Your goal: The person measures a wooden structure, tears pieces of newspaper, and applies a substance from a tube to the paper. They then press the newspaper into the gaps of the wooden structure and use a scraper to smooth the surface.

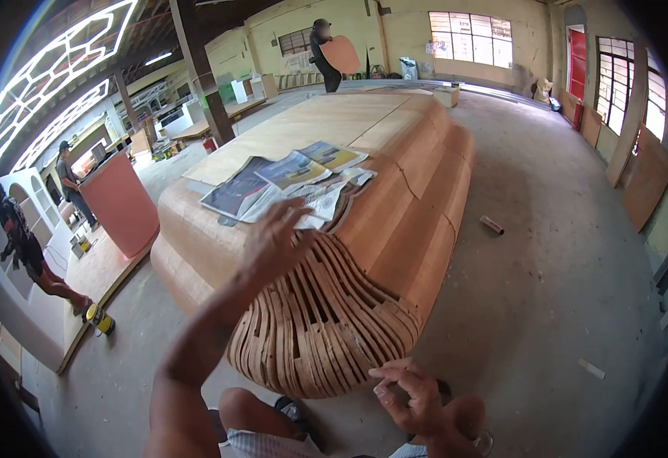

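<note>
Brown wooden slats [322, 362] run lengthwise from the newspapers [235, 191] down toward the person's knees [248, 412]. Just short of those papers, and nearer them, is the left hand [267, 243], fingers loosely apart; the right hand [414, 398] is by the slats' lower edge, fingers curled, whether pinching anything I can't tell.

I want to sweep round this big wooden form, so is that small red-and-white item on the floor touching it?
Apart. The head view shows bare floor between the item and the side of the wooden form.
</note>
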The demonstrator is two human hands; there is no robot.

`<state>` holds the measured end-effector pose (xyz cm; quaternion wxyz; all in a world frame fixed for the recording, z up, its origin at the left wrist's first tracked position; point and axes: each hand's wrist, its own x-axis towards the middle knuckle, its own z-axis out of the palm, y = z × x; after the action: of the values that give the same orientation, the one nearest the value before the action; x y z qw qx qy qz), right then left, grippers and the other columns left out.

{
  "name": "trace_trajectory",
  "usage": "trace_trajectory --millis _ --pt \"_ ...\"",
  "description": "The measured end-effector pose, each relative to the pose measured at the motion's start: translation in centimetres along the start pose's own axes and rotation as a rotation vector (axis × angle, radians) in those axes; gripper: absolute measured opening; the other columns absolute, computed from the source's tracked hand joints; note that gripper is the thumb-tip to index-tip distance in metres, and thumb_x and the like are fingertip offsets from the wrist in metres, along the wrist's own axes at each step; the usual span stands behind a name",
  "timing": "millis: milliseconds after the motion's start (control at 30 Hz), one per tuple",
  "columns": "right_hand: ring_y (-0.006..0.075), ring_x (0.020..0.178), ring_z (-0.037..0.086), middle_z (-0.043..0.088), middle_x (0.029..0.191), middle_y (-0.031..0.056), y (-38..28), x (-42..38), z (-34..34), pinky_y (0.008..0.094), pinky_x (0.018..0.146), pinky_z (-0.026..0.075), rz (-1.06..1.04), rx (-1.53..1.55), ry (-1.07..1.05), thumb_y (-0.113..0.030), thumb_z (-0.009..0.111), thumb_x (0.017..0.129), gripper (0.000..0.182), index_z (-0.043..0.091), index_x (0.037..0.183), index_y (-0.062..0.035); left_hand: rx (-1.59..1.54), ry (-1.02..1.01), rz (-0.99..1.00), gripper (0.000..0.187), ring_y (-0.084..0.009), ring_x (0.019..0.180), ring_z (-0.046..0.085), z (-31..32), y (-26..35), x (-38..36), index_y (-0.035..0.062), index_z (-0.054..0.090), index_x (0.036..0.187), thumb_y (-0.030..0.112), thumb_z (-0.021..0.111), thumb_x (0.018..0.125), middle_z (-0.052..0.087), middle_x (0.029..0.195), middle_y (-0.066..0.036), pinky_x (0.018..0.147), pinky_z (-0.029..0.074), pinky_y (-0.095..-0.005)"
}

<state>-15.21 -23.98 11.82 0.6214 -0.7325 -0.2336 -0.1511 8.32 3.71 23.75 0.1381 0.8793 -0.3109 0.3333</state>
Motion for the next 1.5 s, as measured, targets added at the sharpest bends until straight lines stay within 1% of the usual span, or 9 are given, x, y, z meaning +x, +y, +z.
trace_trajectory --millis 200,367,467,667,800,1033,1100,1200,1500 --pt "0.0212 0.095 0.072 0.073 0.113 0.013 2.3 1.2 1.5 0.0342 0.086 0.06 0.043 -0.04 -0.031 -0.012 0.071 0.101 0.025 0.075 0.124 -0.0042 0.108 -0.12 -0.472 0.072 -0.039 0.144 0.051 7.5 -17.4 3.9 0.0128 0.057 0.15 0.05 0.077 0.092 0.056 0.154 -0.019 0.12 0.039 -0.0552" --pt "0.023 0.103 0.072 0.075 0.116 0.0125 3.2 2.2 0.5 0.0343 0.086 0.059 0.109 -0.072 0.057 -0.018 0.064 0.107 0.026 0.074 0.126 -0.0025 0.247 -0.368 -0.658 0.099 -0.0365 0.158 0.037 9.4 -18.6 6.3 0.0231 0.046 0.163 0.074 0.073 0.083 0.044 0.168 -0.016 0.125 0.025 -0.0662" --pt "0.0227 0.103 0.072 0.075 0.117 0.0125 3.9 2.9 -0.6 0.0345 0.086 0.059 0.156 -0.063 0.094 -0.019 0.064 0.108 0.026 0.074 0.125 -0.0019 0.181 -0.468 -0.661 0.087 -0.0351 0.15 0.05 10.7 -20.1 7.5 0.0248 0.058 0.155 0.075 0.071 0.084 0.059 0.156 -0.015 0.122 0.035 -0.0597" --pt "0.0205 0.1 0.071 0.076 0.127 0.0136 8.3 2.9 -1.4 0.0345 0.087 0.057 0.172 -0.057 0.163 -0.024 0.062 0.11 0.03 0.072 0.124 0.0001 0.205 -0.408 -0.582 0.055 -0.0361 0.121 0.071 10.5 -20.2 7.8 0.0231 0.081 0.124 0.065 0.073 0.088 0.079 0.12 -0.016 0.107 0.053 -0.0478" --pt "0.0187 0.097 0.07 0.075 0.132 0.0152 12.9 3.8 -2.1 0.0356 0.083 0.058 0.097 -0.065 0.185 -0.029 0.061 0.111 0.035 0.072 0.123 0.0022 0.298 -0.413 -0.48 0.035 -0.039 0.108 0.074 10.3 -20.2 8.6 0.0177 0.082 0.111 0.045 0.069 0.093 0.079 0.107 -0.017 0.1 0.054 -0.0512" --pt "0.0191 0.081 0.066 0.077 0.104 0.0114 12.1 7.5 -4.2 0.0328 0.075 0.056 0.138 -0.211 0.258 -0.032 0.064 0.11 0.037 0.074 0.114 0.0026 0.552 -0.089 -0.342 0.019 -0.0379 0.091 0.074 9.7 -21.3 11.5 0.0085 0.078 0.087 0.024 0.067 0.09 0.077 0.09 -0.019 0.093 0.051 -0.05" --pt "0.0191 0.075 0.064 0.075 0.096 0.0096 11.8 8.3 -5.1 0.0324 0.07 0.055 0.171 -0.273 0.264 -0.036 0.064 0.11 0.038 0.073 0.114 0.0004 0.487 0.041 -0.321 0.019 -0.0393 0.092 0.074 7.4 -19.5 12.9 0.007 0.075 0.09 0.024 0.068 0.091 0.077 0.093 -0.02 0.09 0.052 -0.0508" --pt "0.0193 0.093 0.074 0.075 0.111 0.0119 12.1 9.1 -6.8 0.0337 0.085 0.06 0.415 -0.088 0.193 -0.017 0.074 0.101 0.024 0.076 0.122 -0.0057 0.365 0.234 -0.318 0.022 -0.0419 0.094 0.073 4.6 -16.6 14.5 0.0045 0.072 0.098 0.026 0.068 0.095 0.076 0.097 -0.022 0.087 0.053 -0.0532" --pt "0.0214 0.1 0.076 0.076 0.116 0.0097 11.7 7.9 -6.3 0.0349 0.088 0.06 0.429 -0.154 0.169 -0.027 0.07 0.105 0.028 0.075 0.124 -0.0068 -0.113 0.549 -0.32 0.026 -0.0403 0.086 0.071 -3.4 -4.1 10.9 0.0003 0.066 0.11 0.026 0.064 0.107 0.074 0.095 -0.023 0.076 0.054 -0.0464"
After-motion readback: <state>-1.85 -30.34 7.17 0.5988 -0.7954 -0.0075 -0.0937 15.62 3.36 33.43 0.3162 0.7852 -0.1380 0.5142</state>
